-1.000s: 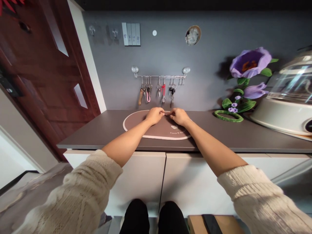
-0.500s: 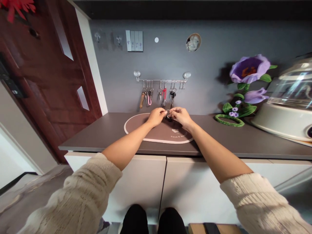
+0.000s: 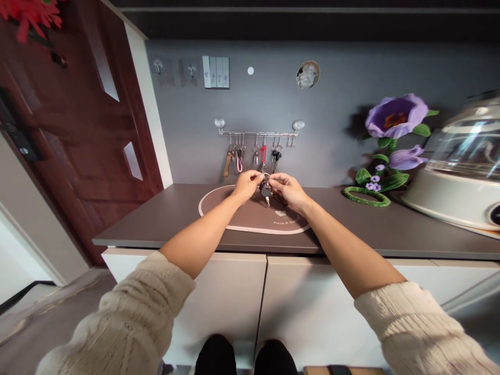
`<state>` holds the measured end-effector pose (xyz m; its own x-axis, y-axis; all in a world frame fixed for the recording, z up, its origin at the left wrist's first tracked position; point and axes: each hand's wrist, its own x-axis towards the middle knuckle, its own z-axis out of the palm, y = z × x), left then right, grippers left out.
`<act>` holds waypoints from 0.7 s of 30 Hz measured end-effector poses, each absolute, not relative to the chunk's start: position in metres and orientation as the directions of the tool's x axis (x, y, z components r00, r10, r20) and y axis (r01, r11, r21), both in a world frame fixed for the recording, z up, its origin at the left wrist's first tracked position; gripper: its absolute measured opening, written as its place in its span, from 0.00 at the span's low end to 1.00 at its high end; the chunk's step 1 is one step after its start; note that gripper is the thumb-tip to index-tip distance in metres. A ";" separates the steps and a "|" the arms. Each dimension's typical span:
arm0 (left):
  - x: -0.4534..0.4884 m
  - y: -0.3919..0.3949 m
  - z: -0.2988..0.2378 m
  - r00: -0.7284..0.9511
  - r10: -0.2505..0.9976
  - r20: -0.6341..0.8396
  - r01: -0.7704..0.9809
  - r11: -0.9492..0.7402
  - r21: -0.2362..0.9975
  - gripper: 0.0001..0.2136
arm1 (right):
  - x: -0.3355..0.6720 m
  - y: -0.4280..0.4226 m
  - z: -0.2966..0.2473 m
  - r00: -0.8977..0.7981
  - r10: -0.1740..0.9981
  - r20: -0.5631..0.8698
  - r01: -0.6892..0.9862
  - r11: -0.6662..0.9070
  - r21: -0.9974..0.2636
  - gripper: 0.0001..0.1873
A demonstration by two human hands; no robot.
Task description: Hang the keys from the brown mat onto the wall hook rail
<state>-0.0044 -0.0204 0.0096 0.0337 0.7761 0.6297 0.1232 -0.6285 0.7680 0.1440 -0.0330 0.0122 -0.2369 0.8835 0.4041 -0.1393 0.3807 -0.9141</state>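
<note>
My left hand (image 3: 247, 184) and my right hand (image 3: 286, 188) meet above a brown oval mat (image 3: 234, 216) on the grey countertop (image 3: 164, 219). Both pinch a small bunch of keys (image 3: 266, 189) on a metal ring, which hangs between the fingertips just above the mat. On the wall right behind my hands is a metal hook rail (image 3: 258, 134) with several key bunches hanging from it, among them ones with brown, pink and red straps.
A dark red door (image 3: 74, 130) stands at the left. Purple fabric flowers (image 3: 394, 135) and a green ring (image 3: 365, 197) sit at the right, beside a white appliance with a clear lid (image 3: 457, 177). White cabinet doors (image 3: 234, 297) are below the countertop.
My hands have risen slightly from the mat, and the key bunch now hangs in plain view between them; a second ago it was hidden under my fingers.
</note>
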 end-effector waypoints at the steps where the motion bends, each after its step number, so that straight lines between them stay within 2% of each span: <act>1: -0.004 -0.021 0.010 0.028 0.785 0.619 0.104 -0.618 0.779 0.08 | 0.144 -0.032 0.012 -0.244 0.879 0.410 -0.136 0.387 -0.912 0.11; 7: -0.004 -0.023 0.012 -0.029 0.839 0.543 -0.028 -0.544 0.839 0.08 | 0.144 -0.034 0.014 -0.235 0.855 0.462 -0.087 0.455 -0.886 0.16; 13: -0.001 -0.025 0.012 -0.008 0.846 0.534 -0.107 -0.531 0.840 0.09 | 0.143 -0.035 0.015 -0.192 0.836 0.515 -0.134 0.497 -0.857 0.13; 21: 0.002 -0.026 0.008 0.054 0.853 0.518 -0.145 -0.507 0.850 0.13 | 0.144 -0.037 0.016 -0.149 0.844 0.515 -0.156 0.494 -0.855 0.12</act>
